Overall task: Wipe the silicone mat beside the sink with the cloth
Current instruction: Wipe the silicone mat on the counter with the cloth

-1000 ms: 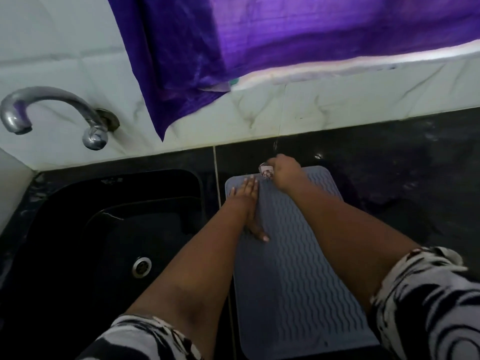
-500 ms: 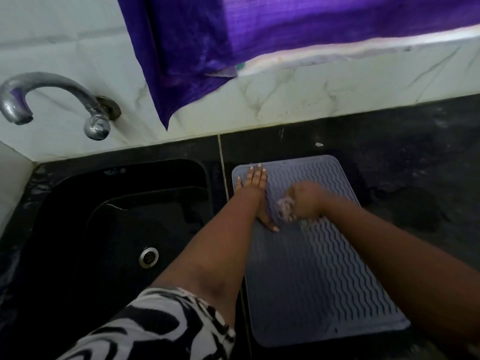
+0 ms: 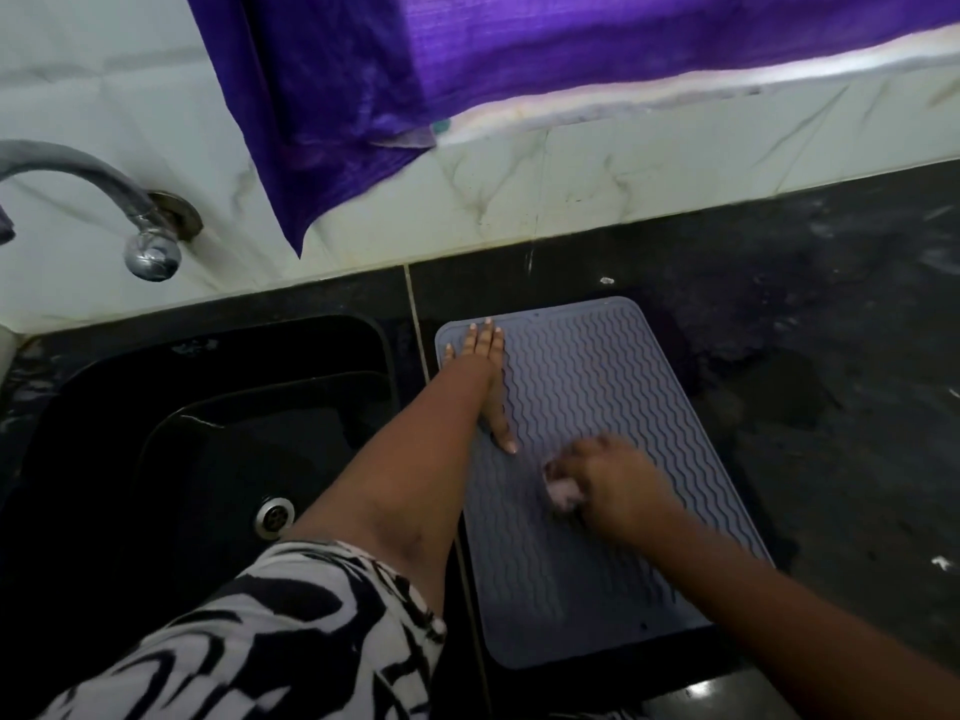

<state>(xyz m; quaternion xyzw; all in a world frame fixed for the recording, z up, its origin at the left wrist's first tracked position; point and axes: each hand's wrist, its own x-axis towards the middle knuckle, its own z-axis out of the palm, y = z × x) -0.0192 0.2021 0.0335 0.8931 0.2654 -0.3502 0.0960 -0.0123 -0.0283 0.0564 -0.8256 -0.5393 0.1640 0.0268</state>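
At centre frame, on the black stone counter (image 3: 779, 314) just right of the black sunken sink (image 3: 171, 439), a grey rectangular silicone mat with wavy ridges (image 3: 597, 387) is in mid-wipe. The right hand (image 3: 615, 491) is closed around a small, pale, bunched cloth (image 3: 562, 492) and presses it onto the middle of the mat, while the left hand (image 3: 485, 379) lies flat along the mat's left edge, fingers spread and thumb pointing down-frame, pinning it in place. The job looks under way rather than finished — the cloth sits at mid-mat, and the lower half toward the bottom of the frame has no cloth on it; whether the surface is already clean cannot be told. Compared with a second earlier, the cloth has travelled from the mat's top edge down to its middle — half a second ago it was about a third of the way down — while the left hand has kept its place.
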